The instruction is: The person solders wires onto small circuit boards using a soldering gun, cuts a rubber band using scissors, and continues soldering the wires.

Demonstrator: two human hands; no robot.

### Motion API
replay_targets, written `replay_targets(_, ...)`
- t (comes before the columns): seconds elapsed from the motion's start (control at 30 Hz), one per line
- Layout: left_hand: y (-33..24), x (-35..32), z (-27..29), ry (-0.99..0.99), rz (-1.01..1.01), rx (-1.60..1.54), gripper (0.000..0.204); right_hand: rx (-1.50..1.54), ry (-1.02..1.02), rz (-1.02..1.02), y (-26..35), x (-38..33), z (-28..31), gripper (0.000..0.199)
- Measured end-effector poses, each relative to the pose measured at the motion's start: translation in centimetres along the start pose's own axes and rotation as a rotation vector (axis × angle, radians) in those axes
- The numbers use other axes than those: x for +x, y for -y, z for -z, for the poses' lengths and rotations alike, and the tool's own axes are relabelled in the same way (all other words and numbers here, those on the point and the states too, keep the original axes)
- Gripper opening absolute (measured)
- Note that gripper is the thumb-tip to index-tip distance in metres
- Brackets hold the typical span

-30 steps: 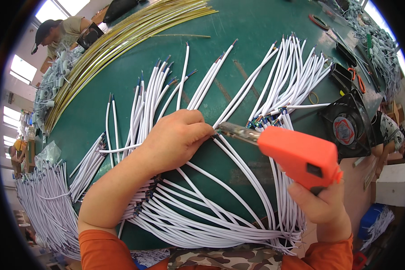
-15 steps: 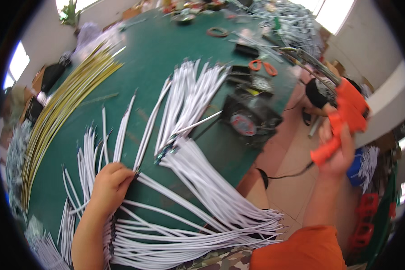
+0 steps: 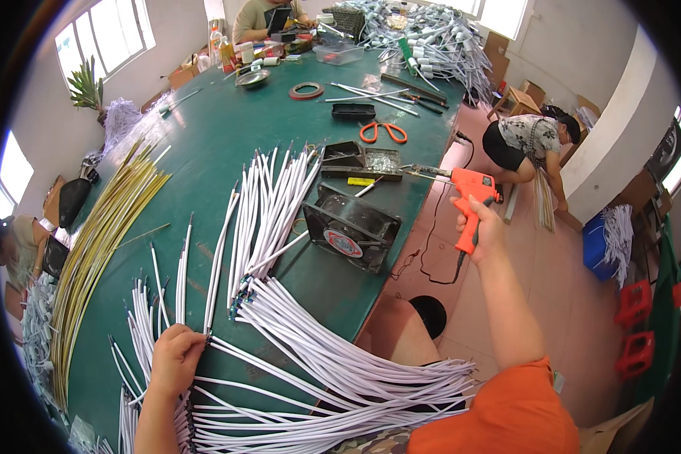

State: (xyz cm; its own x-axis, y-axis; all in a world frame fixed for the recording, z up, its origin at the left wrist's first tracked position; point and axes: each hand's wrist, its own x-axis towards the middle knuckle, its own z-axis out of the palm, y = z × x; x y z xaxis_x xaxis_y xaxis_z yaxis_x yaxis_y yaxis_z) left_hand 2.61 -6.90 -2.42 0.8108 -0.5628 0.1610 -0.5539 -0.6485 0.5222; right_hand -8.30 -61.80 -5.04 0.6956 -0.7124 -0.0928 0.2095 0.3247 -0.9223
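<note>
Your soldering gun has a smooth orange plastic body and a bare metal tip. Your white cables wear smooth, faintly glossy plastic jackets. The green tabletop is smooth with a soft sheen; the fan has a dark, dull frame. Your orange sleeve is matt cloth, the small dish shiny metal.

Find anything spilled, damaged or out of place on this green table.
Nothing looks spilled or damaged. Two strays stand out: one thin yellow strip juts at an angle from the yellow bundle, and one white cable slants toward the black fan, out of line with the cables beside it.
</note>
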Motion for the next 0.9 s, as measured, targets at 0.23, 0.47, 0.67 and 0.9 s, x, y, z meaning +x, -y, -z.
replay_targets(0.23,0.7,-0.1,-0.4,-0.037,-0.074,0.002,0.011,-0.118,0.014,0.157,2.3,-2.4,0.4,0.03)
replay_targets(0.47,0.6,-0.1,-0.3,-0.032,-0.061,0.004,0.012,-0.324,0.122,0.375,2.4,-2.4,0.4,0.033)
replay_targets(0.67,0.1,-0.2,-0.3,-0.028,0.006,-0.041,0.01,-1.109,0.33,0.85,2.0,-1.8,-0.6,0.042)
replay_targets(0.9,0.1,-0.2,-0.2,-0.029,-0.017,-0.024,0.01,-1.035,0.415,0.798,3.4,-3.9,2.0,0.039)
